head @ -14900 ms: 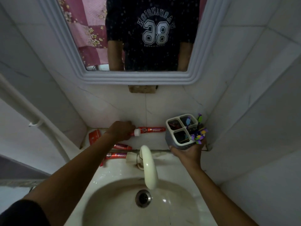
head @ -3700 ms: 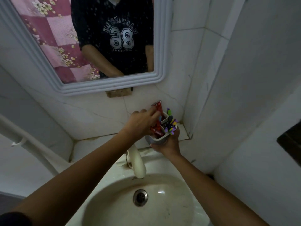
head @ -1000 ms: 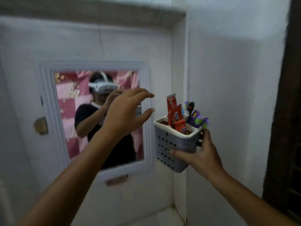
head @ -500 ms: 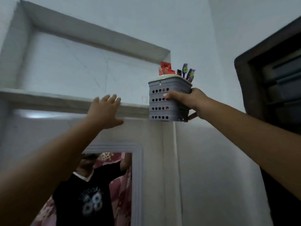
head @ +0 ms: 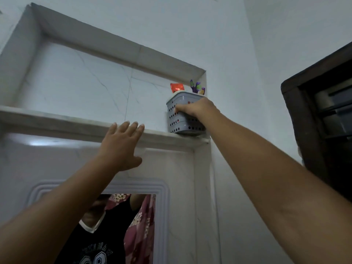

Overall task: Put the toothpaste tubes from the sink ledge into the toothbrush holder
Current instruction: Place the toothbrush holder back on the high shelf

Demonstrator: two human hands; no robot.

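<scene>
The grey perforated plastic toothbrush holder [head: 183, 115], held in the air half a second ago, now sits at the right end of a high white marble shelf [head: 76, 123] above the mirror, the right hand [head: 198, 109] closed around its front wall. The red toothpaste tubes [head: 177, 87] stand inside it beside purple toothbrushes [head: 197, 86], so the loading looks finished and only letting go remains. The left hand [head: 122, 145] is open and empty, fingers spread against the shelf edge.
</scene>
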